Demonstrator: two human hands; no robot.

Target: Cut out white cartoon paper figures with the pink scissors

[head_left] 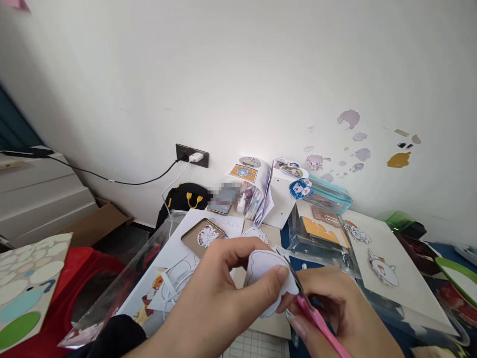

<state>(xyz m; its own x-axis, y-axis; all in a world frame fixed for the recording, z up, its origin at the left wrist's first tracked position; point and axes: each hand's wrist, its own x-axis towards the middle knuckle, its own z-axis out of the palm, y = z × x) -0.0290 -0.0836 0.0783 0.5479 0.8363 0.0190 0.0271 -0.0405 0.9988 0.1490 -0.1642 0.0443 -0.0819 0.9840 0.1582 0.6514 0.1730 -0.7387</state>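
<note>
My left hand (238, 283) pinches a white paper cutout (263, 266) between thumb and fingers. Its scalloped edge is partly cut and a drawn outline runs along it. Pink-handled scissors (316, 318) are gripped in my right hand (335, 308), with their blades against the right edge of the paper. The fingers in the handles are partly hidden. Just behind my left hand lies a shallow tan tray (192, 242) with a paper character cutout (207, 235) in it. Drawn paper sheets and scraps (179, 278) lie beneath my left wrist.
A phone (223, 199) leans at the back beside a holder with papers (253, 179). A clear plastic box (320, 238), a teal pencil case (328, 194) and cutouts (383, 268) are on the right. A red stool (80, 288) stands left. A charging cable (166, 199) hangs from the wall socket (203, 158).
</note>
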